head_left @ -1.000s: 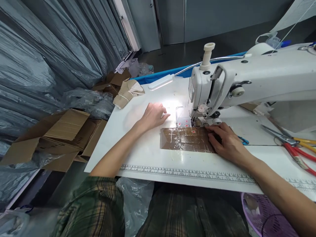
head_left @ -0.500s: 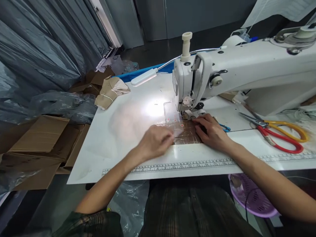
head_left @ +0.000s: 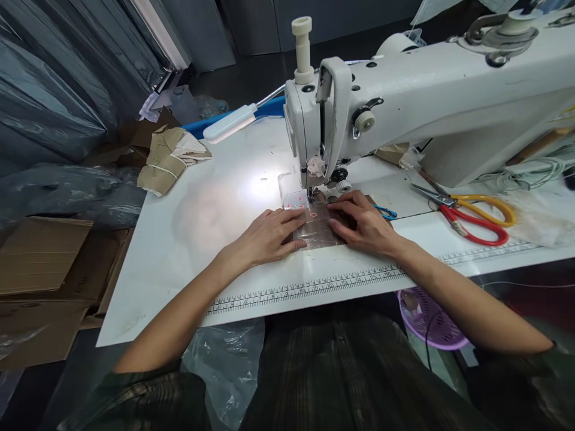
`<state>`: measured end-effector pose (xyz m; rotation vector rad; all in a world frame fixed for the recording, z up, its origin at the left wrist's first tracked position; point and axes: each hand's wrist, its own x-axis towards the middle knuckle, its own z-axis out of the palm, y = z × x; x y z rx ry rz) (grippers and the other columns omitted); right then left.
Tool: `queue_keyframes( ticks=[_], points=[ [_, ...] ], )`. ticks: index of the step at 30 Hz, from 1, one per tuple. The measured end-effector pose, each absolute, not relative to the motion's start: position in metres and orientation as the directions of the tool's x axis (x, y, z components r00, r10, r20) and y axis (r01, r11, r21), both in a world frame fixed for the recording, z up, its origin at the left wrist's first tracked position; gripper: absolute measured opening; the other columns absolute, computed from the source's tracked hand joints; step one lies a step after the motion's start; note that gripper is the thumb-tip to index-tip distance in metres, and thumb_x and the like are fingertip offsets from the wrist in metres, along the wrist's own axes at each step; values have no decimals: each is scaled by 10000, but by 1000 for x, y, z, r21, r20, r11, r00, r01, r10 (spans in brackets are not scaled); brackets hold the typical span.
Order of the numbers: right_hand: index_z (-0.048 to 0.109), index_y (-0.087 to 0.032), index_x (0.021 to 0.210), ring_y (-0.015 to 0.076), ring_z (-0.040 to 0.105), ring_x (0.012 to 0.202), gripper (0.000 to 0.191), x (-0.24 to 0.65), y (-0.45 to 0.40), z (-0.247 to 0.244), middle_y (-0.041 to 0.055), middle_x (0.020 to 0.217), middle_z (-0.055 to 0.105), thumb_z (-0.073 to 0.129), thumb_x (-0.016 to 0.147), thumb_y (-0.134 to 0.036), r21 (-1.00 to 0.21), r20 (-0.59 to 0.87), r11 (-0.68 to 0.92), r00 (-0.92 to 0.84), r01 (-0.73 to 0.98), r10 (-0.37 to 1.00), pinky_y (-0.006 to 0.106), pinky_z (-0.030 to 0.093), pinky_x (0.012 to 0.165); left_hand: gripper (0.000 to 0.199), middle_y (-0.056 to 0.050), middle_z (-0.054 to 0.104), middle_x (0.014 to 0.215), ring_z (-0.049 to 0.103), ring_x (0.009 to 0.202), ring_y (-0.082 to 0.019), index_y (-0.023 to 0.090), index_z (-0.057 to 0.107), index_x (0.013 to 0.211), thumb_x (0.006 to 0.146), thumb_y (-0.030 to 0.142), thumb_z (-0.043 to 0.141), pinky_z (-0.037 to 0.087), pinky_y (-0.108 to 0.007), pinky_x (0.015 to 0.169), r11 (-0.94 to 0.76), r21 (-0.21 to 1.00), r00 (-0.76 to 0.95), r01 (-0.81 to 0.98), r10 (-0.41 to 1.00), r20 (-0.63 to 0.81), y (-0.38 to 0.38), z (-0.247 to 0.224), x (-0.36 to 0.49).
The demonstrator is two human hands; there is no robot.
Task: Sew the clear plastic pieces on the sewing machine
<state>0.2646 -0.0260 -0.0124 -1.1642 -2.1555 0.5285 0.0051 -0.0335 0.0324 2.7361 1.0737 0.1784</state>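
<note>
A shiny brownish piece of sheet material [head_left: 317,231] lies flat on the white table, just in front of the needle and presser foot of a white sewing machine [head_left: 314,129]. Clear film with small red marks seems to cover its far part. My left hand [head_left: 269,235] rests on the left edge of the piece, fingers stretched out and apart. On the right edge lies my right hand [head_left: 362,224], its fingers spread and pressing flat. Blue-handled snips [head_left: 385,212] are partly hidden just beyond my right hand.
Large scissors [head_left: 476,221] with red and yellow handles lie to the right. A tied brown fabric bundle [head_left: 166,161] sits at the table's far left. A printed ruler [head_left: 314,288] runs along the front edge. Cardboard boxes [head_left: 45,257] stand left; a purple basket [head_left: 433,323] is below.
My left hand has gone from a closed, raised pose over the piece to lying flat on its left edge. The right hand stays on the right edge. The whole view has shifted.
</note>
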Motion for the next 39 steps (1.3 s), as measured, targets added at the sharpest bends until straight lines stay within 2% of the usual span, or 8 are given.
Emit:
queue_keyframes(
  ticks=[3,9,13,15,22,29,34,39],
  points=[
    [640,-213,1255,296,568,1191,405,264,-28,-10,138,1231,548,633,885,-378,-572,301,571,-497,589,814,471,492,1056,479,-191,474,1490,590,1219,-358,153,554,1341,978,466,538,531,-548,959,-569,113,575,815,818,-24,-44,37,3],
    [668,-215,1207,292,591,1165,332,264,-27,-12,130,1201,574,604,901,-327,-595,325,544,-441,592,836,486,503,1041,353,-138,455,1486,580,1211,-270,189,579,1299,1021,347,428,548,-405,930,-505,241,521,829,854,1,-48,57,-21],
    [696,-226,1154,279,621,1114,287,265,-27,-10,122,1149,610,573,906,-301,-632,382,559,-413,536,827,463,529,992,318,-100,638,1139,626,993,-237,180,650,1081,1021,366,400,523,-384,832,-386,208,395,899,919,-5,-46,59,-36],
    [713,-231,1102,270,640,1070,258,264,-29,-3,117,1101,642,543,917,-289,-655,395,565,-410,501,822,460,543,957,321,-77,636,973,611,874,-220,181,645,955,1006,421,438,499,-366,767,-354,195,369,915,928,-46,-48,54,-38],
    [724,-240,1025,214,669,934,213,243,-46,24,81,1002,691,538,928,-277,-750,343,564,-525,346,779,386,564,831,220,-32,644,856,578,725,-161,189,558,858,996,304,430,461,-317,696,-395,299,387,869,918,87,-58,43,-24],
    [697,-196,1148,211,685,908,302,230,-50,26,88,1057,724,569,945,-380,-877,123,356,-564,323,817,363,563,800,160,-22,708,822,633,693,-162,181,594,937,966,232,446,519,-318,683,-489,296,431,820,869,242,-62,46,-10],
    [692,-188,1169,196,686,759,385,228,-52,24,65,908,741,507,976,-464,-895,24,274,-577,351,816,332,566,679,185,-44,724,873,683,775,-161,177,622,988,994,215,441,565,-309,701,-616,441,525,653,787,324,-80,38,2],
    [697,-193,1111,208,681,809,365,223,-55,25,85,1000,744,517,959,-472,-841,74,352,-557,411,827,315,540,668,168,-46,740,894,704,786,-160,170,626,1007,1006,171,458,563,-304,694,-678,465,584,570,732,352,-109,32,13]
  ],
)
